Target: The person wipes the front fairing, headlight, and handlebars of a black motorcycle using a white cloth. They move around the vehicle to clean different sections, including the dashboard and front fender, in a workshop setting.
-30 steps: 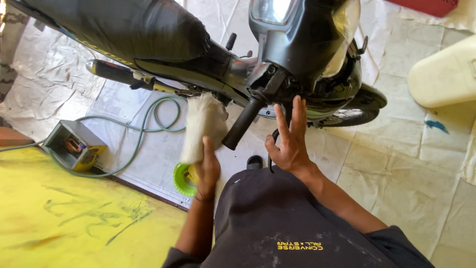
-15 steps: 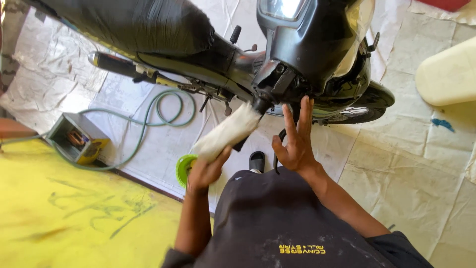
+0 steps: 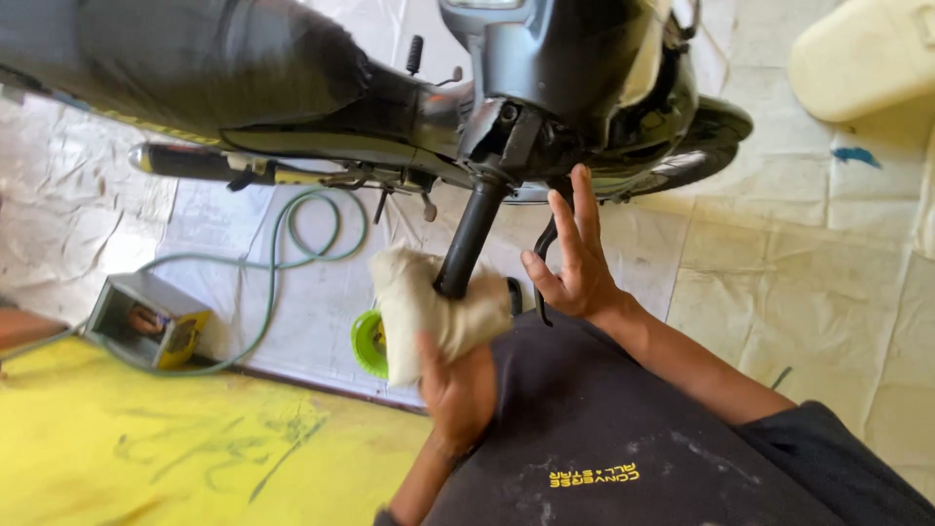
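Note:
A dark motorcycle [image 3: 575, 88] fills the top of the head view, its black handlebar grip [image 3: 469, 239] pointing down toward me. My left hand [image 3: 458, 390] holds a cream cloth [image 3: 421, 307] wrapped around the grip's lower end. My right hand [image 3: 575, 258] is raised beside the grip, fingers spread, its palm against the black brake lever [image 3: 542, 258]; it holds nothing.
A green hose [image 3: 292, 244] loops over white sheeting under the bike. A small grey and yellow box [image 3: 146, 321] sits at the left, by a yellow floor patch [image 3: 146, 448]. A green round tub [image 3: 368, 343] lies behind the cloth. A pale container [image 3: 867, 54] stands top right.
My left hand has brought the cloth down the grip, from lying along it to bunched around its end. The view has shifted closer to the handlebar.

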